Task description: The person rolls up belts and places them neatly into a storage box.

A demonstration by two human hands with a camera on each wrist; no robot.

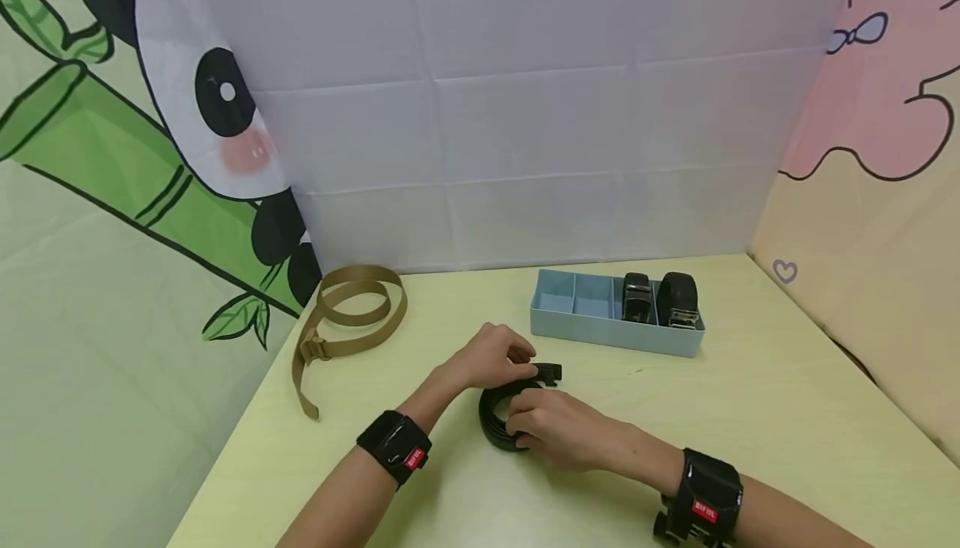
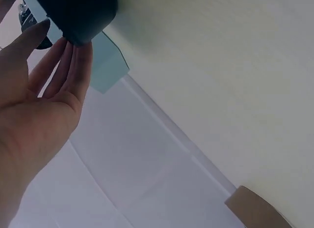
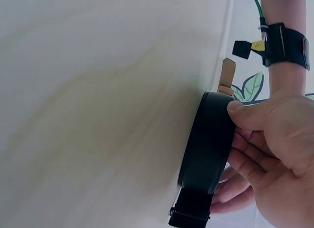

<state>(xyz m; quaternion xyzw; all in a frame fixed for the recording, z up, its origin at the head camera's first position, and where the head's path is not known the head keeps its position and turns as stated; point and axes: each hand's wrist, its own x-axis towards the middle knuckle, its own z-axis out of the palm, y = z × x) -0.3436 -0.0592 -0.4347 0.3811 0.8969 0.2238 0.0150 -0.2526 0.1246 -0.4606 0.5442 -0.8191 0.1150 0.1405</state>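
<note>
A black belt (image 1: 489,421) is coiled into a round roll near the middle of the table, its buckle end (image 1: 551,374) sticking out at the far right of the coil. My left hand (image 1: 491,358) pinches the belt's outer strap near that end, thumb on one side and fingers on the other, as the left wrist view also shows. From the near right, my right hand (image 1: 558,427) grips the coil's edge, with its thumb on the outer turn in the right wrist view. The roll (image 3: 208,139) stands on its edge face against the table, and fingertips inside the ring are partly hidden.
Behind the hands to the right stands a blue divided box (image 1: 600,331), with two rolled black belts (image 1: 637,298) in its right compartments. A tan webbing belt (image 1: 360,341) lies loosely coiled at the back left. A white cloth backdrop (image 1: 510,140) rises along the table's far edge.
</note>
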